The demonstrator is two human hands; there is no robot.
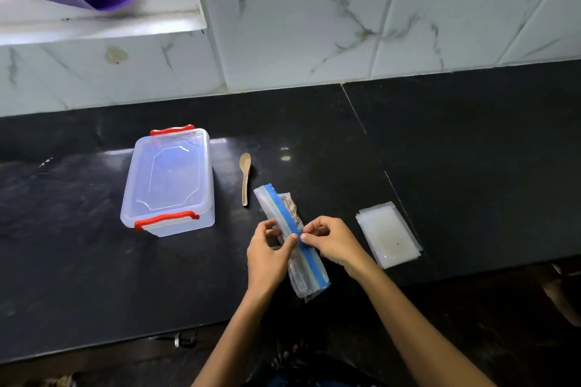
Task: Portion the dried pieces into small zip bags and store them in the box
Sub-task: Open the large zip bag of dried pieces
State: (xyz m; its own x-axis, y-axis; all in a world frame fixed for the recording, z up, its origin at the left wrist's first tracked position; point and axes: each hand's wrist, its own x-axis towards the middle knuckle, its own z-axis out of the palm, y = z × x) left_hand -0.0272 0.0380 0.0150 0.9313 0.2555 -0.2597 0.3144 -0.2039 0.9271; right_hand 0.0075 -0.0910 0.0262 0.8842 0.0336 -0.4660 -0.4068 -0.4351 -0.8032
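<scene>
Left hand (267,256) and right hand (330,242) both pinched the bag (311,264) zip near surface (471,151) front edge; box (169,182) lidded.

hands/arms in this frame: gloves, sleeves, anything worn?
Both hands are bare: no gloves on the left hand or the right hand. No rings, watch or bands are visible. Both forearms are uncovered up to the bottom edge of the frame, so no sleeves show. No markings or tape on either arm.

Bare black counter (471,151) right and rear, lidded box (168,181) blocking left, spoon (245,177) beside it, bag stack (389,234) near right edge.
</scene>
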